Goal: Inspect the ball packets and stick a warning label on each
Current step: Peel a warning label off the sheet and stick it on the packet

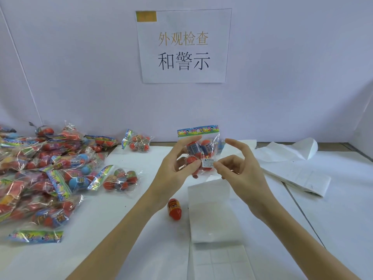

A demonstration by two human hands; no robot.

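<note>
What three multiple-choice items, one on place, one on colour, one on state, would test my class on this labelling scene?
1. Where is the heap of ball packets?
A. person's left
B. person's right
C. on the wall

2. What colour is the loose egg-shaped toy on the table?
A. green
B. red-orange
C. white

3. What is the left hand doing?
A. lying flat
B. pointing
C. holding a packet

Answers:
1 A, the heap fills the table's left side.
2 B, it lies red-orange below the hands.
3 C, its fingers curl round the raised packet while the right hand pinches the warning label.
</note>
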